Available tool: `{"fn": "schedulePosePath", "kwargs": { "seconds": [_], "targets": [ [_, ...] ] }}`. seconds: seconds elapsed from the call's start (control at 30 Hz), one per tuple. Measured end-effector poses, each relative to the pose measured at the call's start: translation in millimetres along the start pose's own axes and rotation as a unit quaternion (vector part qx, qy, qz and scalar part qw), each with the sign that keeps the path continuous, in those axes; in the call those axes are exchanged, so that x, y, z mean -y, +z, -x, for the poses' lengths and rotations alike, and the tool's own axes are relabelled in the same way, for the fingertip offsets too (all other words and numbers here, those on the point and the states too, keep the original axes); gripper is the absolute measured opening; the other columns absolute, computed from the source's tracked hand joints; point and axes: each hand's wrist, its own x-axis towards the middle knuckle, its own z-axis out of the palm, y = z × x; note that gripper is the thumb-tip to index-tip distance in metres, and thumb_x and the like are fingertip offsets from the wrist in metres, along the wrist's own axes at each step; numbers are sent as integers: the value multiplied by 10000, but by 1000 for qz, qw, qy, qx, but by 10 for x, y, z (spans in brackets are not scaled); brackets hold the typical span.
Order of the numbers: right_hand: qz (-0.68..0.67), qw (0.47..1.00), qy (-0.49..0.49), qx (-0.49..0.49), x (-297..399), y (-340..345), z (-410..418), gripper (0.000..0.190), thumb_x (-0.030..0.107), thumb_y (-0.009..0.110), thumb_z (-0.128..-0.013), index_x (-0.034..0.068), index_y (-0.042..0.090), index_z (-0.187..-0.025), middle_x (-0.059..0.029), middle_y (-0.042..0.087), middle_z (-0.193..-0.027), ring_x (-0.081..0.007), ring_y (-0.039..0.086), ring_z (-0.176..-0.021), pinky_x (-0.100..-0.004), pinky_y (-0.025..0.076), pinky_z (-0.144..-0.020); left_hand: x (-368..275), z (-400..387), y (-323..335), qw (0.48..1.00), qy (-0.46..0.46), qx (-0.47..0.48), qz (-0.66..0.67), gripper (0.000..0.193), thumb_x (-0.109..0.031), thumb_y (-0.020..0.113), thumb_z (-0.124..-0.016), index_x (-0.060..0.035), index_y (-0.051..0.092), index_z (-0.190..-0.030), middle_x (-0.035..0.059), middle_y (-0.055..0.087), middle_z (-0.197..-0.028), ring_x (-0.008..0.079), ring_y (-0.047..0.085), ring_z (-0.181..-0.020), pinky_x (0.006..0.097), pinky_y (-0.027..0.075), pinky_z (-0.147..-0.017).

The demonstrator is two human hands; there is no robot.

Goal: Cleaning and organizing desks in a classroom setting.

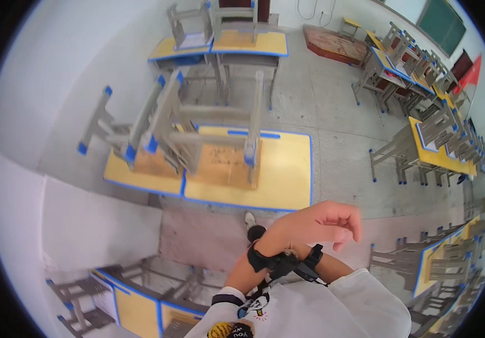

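Note:
My left hand (331, 222) reaches across to the right in front of me, palm side partly showing, its fingers loosely bent with nothing seen in them. A black strap (263, 262) with a small black device circles the left wrist. My right forearm (333, 268), with its own black wrist strap (314, 255), passes behind the left wrist, which hides the right hand. Just beyond the hands stands a pair of yellow desks (286, 169) with blue edging. Upturned stools with wooden seats (229, 164) and grey legs rest on them.
Farther back is another desk pair (248, 42) with upturned stools. Rows of stacked desks (441, 160) line the right side. More desks (136, 304) stand at lower left beside a white wall (98, 228). A low reddish platform (331, 44) lies near the far wall.

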Motion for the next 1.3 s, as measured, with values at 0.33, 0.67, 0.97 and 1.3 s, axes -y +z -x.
{"fn": "schedulePosePath", "kwargs": {
  "seconds": [0.33,0.67,0.97,1.3],
  "targets": [
    [45,999,-24,-17,11,-479,1179,260,257,534,-854,36,624,-955,-82,611,-815,-214,544,-618,-389,466,-668,1278,536,515,982,-51,-183,18,173,-143,553,-911,-42,588,-1047,4,568,-765,80,545,-709,230,432,-645],
    [38,997,72,-8,-122,-1155,2178,269,292,494,-882,39,580,-850,-103,605,-761,-241,599,-641,-385,510,-636,3459,854,1138,764,-20,-643,-46,204,-179,495,-944,-43,599,-1055,10,578,-730,88,545,-656,216,422,-582],
    [-143,954,93,-246,-1539,-2514,3603,375,459,534,-877,112,581,-744,-84,602,-678,-240,607,-624,-390,519,-600,4907,1099,1975,718,-181,-668,77,242,-250,570,-910,-28,617,-993,41,605,-700,141,604,-621,247,475,-542],
    [-233,937,52,-254,-3043,-2224,4603,328,430,533,-888,118,572,-794,-70,606,-738,-239,611,-705,-375,512,-667,5820,2676,2995,344,-298,-772,-444,464,-262,614,-806,-69,538,-1221,188,557,-1234,374,536,-1126,465,448,-926]
  ]
}}
